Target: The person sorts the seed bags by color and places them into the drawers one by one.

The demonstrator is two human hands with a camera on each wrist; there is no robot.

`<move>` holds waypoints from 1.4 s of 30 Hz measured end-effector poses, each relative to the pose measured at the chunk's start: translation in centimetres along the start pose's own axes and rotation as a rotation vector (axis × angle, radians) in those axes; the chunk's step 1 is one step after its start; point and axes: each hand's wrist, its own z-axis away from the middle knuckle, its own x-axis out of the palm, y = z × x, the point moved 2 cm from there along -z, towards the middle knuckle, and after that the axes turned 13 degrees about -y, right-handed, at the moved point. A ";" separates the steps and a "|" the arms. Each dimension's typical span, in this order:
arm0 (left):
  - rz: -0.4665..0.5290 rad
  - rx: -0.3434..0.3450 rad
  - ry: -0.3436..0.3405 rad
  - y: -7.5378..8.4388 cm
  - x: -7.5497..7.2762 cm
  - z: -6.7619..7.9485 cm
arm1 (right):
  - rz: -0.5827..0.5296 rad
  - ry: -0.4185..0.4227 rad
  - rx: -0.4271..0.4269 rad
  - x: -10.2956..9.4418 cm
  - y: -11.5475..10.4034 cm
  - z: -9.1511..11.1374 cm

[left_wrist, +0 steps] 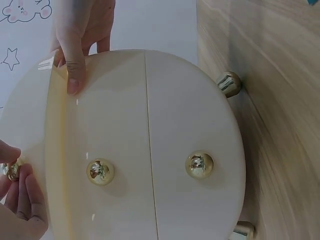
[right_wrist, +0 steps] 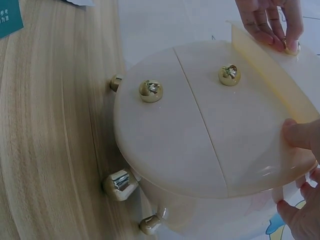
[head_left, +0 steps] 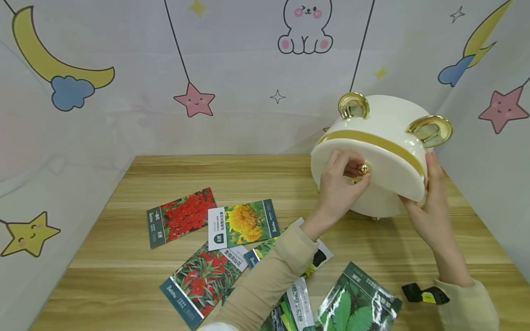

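Observation:
A glossy cream box [head_left: 383, 202] with gold bear-like ears [head_left: 430, 130] stands at the right of the table. Its front has three drawers with gold ball knobs. My left hand [head_left: 337, 186] pinches the top drawer's knob [head_left: 364, 168] between thumb and fingers. The top drawer [left_wrist: 30, 115] juts out from the front, while the middle drawer [left_wrist: 107, 125] and bottom drawer [left_wrist: 195, 115] sit flush. Meanwhile my right hand [head_left: 432, 214] grips the box's right side, its thumb on the front in the right wrist view and its fingers along the side.
Seed packets lie left and in front of the box: red flowers [head_left: 188, 215], a yellow flower [head_left: 244, 223], a red-flowered leafy plant [head_left: 207, 278] and green leaves [head_left: 358, 301]. My left sleeve covers part of others. A printed cloth wall [head_left: 240, 133] stands behind the box.

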 end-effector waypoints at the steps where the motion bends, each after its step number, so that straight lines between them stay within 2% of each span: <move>1: -0.001 0.001 0.000 0.0 0.0 0.0 | -0.002 0.000 0.006 0.0 0.0 0.0; 8: 0.010 0.005 -0.014 0.0 -0.2 0.3 | -0.014 0.012 0.001 0.0 2.4 0.1; 14: -0.004 0.026 -0.030 0.2 -0.5 0.5 | -0.002 0.018 -0.046 0.0 3.0 0.1; 18: -0.025 0.035 -0.037 0.3 -0.7 0.7 | 0.002 0.017 -0.054 0.0 2.6 0.1; 27: -0.059 0.051 -0.048 0.5 -0.9 1.1 | -0.012 0.002 -0.059 0.0 -0.6 0.2; 36: -0.047 0.073 -0.067 0.8 -1.4 1.7 | -0.017 -0.024 -0.046 -0.2 1.9 0.2; 42: -0.061 0.083 -0.069 0.9 -1.7 2.0 | -0.047 -0.049 -0.023 -0.3 0.5 0.2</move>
